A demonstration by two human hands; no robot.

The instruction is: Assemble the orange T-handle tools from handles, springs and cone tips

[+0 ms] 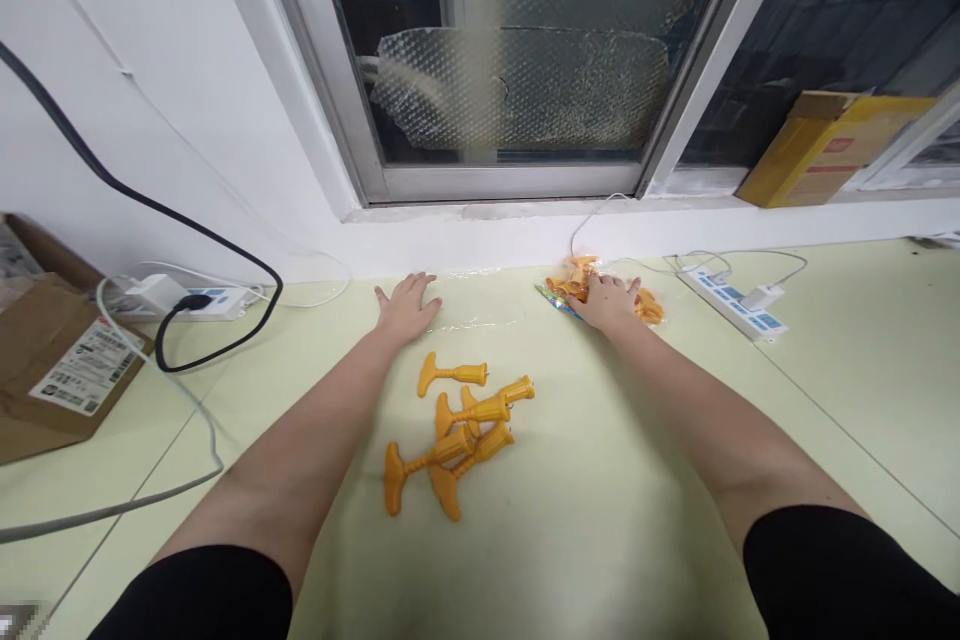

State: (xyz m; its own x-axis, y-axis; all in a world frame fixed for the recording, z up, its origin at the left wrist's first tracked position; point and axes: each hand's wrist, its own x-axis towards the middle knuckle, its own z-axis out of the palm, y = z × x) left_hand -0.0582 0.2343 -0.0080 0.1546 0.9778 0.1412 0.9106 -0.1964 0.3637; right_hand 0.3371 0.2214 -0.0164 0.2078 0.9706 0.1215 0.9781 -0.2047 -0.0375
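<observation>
My left hand (407, 310) lies on the table with its fingers spread and holds nothing. Just right of it is a flat sheet of clear plastic (480, 300). My right hand (609, 302) rests with fingers apart on a pile of orange plastic pieces (649, 306), partly covering them. A shiny, multicoloured wrapper edge (556, 300) shows beside its thumb. Between my forearms lie several yellow-orange T-handled plastic pieces (457, 374), each with a ribbed shaft and a cylindrical end. Some of them overlap.
A power strip (731, 302) with white plugs stands at the right, another (217, 303) at the left wall. A black cable (150, 208) and a grey cable (202, 420) loop near a cardboard box (67, 370). Flattened cardboard (832, 150) leans on the window.
</observation>
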